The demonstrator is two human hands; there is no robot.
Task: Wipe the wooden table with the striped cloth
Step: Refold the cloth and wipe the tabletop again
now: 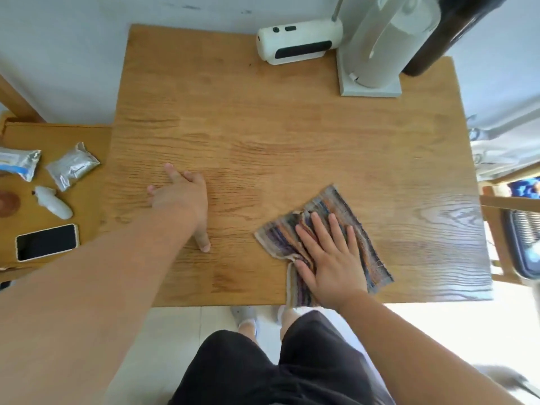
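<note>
The wooden table [263, 127] fills the middle of the head view. A striped cloth [333, 209] in purple, orange and grey lies near the table's front edge, right of centre, one corner hanging over the edge. My right hand [330, 258] lies flat on the cloth, fingers spread, palm pressing it onto the wood. My left hand [182, 197] rests on the bare tabletop left of centre, fingers spread, holding nothing, well apart from the cloth.
A white device [298, 42] and a grey stand [371, 54] sit at the table's back right. A lower side table [87, 141] on the left carries two foil packets [73, 166], a white bottle [54, 201] and a phone [46, 242].
</note>
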